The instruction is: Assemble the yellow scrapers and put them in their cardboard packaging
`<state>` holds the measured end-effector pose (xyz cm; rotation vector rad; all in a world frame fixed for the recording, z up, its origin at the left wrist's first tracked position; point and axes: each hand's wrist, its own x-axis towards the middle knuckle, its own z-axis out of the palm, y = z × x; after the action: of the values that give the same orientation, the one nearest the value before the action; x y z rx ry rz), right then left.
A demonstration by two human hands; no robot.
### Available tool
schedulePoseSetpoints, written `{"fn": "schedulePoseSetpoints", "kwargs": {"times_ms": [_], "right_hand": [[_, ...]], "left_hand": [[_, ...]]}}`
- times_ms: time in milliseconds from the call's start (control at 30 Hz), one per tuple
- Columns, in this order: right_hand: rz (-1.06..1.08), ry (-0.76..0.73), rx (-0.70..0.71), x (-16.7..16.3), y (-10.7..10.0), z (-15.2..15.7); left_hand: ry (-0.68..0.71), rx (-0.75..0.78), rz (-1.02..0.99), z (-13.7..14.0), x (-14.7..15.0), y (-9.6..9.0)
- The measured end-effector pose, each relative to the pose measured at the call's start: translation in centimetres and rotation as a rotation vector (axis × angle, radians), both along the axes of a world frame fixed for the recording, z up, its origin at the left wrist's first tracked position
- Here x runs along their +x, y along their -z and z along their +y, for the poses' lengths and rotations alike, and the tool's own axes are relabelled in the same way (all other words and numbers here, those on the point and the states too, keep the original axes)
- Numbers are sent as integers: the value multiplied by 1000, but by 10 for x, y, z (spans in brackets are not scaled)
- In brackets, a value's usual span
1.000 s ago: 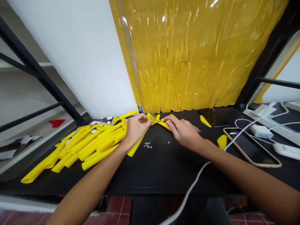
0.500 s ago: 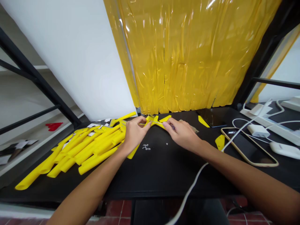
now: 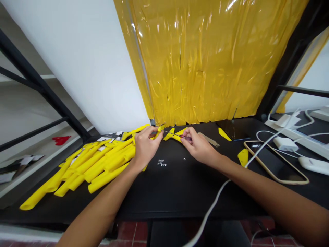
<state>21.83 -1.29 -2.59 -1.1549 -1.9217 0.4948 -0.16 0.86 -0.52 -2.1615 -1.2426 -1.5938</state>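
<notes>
Left hand (image 3: 147, 144): pinching a yellow plastic piece (image 3: 161, 128).
Right hand (image 3: 197, 142): gripping a slim, reddish-handled metal screwdriver (image 3: 180, 136).
Angle: straight, lightly pressed, looks best.

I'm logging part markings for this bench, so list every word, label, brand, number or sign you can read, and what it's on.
None can be read in this view.
Thin-shafted tool in the right hand: too small, partly covered.
Yellow tubes: no lettering that I can make out.
Phone with the pale rim: no readable text.
White device at the right edge: any marking is too small to read.
</notes>
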Motion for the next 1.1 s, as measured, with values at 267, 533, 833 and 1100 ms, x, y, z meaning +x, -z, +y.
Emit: {"fn": "schedulePoseSetpoints", "kwargs": {"times_ms": [267, 533, 833, 1100], "right_hand": [[-136, 32, 17, -2, -3, -5], [-175, -10, 67, 0, -4, -5], [-103, 108, 5, 1, -3, -3], [-86, 64, -3, -1, -1, -4]], "left_hand": [[15, -80, -47, 1, 0, 0], [17, -96, -47, 3, -1, 0], [49, -131, -68, 6, -3, 3], [88, -184, -63, 5, -3, 7]]}}
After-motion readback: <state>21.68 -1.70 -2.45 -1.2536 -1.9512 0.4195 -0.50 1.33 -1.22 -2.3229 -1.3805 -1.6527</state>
